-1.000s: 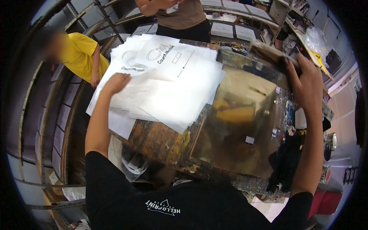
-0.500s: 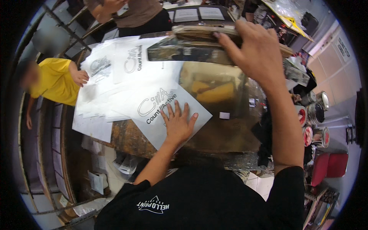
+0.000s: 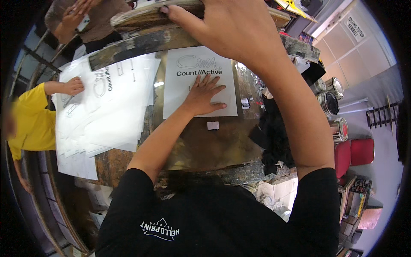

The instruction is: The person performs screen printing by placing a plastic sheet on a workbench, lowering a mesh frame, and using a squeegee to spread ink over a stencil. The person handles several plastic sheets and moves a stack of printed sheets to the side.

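Observation:
My left hand [image 3: 204,95] lies flat with fingers spread on a white sheet [image 3: 176,100] printed with dark lettering. That sheet sits squarely on the stained brown tabletop [image 3: 201,150]. At the far side, my right hand [image 3: 244,32] grips the edge of a raised, paint-stained wooden screen-printing frame [image 3: 141,48]. Its thumb presses against the wood, while the fingertips are out of sight. Left of my sheet spreads a loose pile of similar printed sheets [image 3: 113,130]. A co-worker's hand [image 3: 73,86] rests on the pile's left part.
Close to my sheet lie small pale tags [image 3: 212,125]. Black cloth [image 3: 276,141] hangs at the table's right edge, with several cans [image 3: 339,129] and a red chair [image 3: 361,150] beyond. A person in yellow [image 3: 34,113] is at the left; another in brown [image 3: 102,21] is across the table.
My left hand has slid the sheet to the right and straightened it from a tilted position. My right hand and the frame now appear higher in view, and the whole view has shifted.

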